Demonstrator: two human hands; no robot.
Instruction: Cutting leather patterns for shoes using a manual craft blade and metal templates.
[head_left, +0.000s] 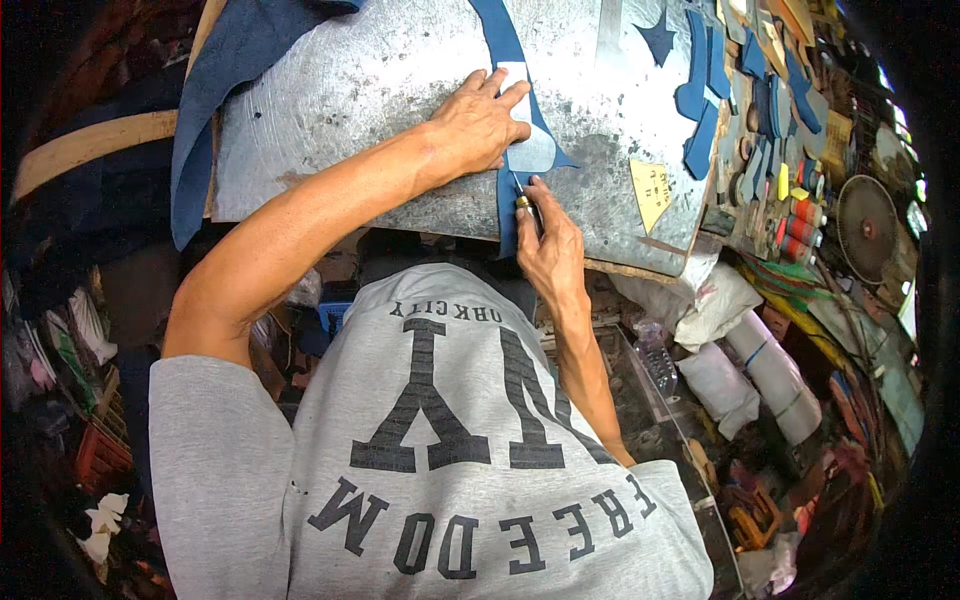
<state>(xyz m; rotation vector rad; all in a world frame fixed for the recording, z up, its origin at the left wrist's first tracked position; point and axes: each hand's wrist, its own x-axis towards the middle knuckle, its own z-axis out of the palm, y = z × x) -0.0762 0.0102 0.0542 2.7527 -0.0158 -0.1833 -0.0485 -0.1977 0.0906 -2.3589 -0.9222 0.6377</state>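
Observation:
My left hand (472, 125) lies with spread fingers on a pale grey flat template (533, 153), pressing it onto a narrow strip of blue leather-like material (498, 28). Closed in my right hand (553, 252) is a small knife (522, 201) with a brass collar and thin blade; most of its handle is hidden by the fingers. Its tip meets the blue strip just below the template's rounded near end. Beneath them is a scuffed metal-topped table (390, 70), and the strip's near end hangs over its front edge.
A large blue sheet (225, 85) drapes over the table's left side. Cut blue pieces (700, 105) and a yellow marked template (652, 195) lie to the right. Thread spools (800, 230), a round fan (867, 230) and wrapped bundles (770, 375) crowd the far right.

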